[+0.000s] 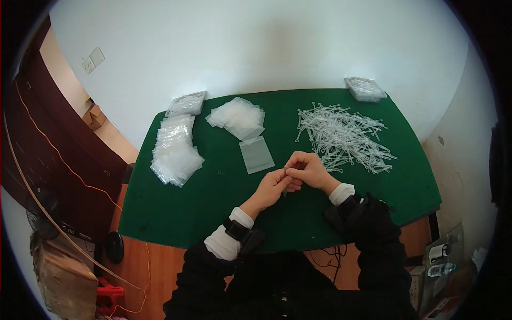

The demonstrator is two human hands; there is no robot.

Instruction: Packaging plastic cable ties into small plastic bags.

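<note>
Head view, the only one: both hands are bunched together over the near middle of the green table [208, 216]. The left hand [271, 186] is curled up against the right hand [305, 169], thumbs close together. A tiny pale bit pokes out below the fingers, but I honestly can't tell what it is or how firmly either hand is pinching it.

The clear plastic sticks [344, 136] sit in a tangled heap on the right, just past the right hand. That's my worry: their looped ends look ready to snag, so pulling one out could drag a few more along. One flat clear bag [257, 156] lies just beyond the hands, touching or nearly touching the loose bag pile [234, 116]. Bags that thin could slide off if a sleeve brushes them. The slumped bag stack [176, 154] on the left leans like fallen dominoes, so a careless elbow might fan it further.
</note>
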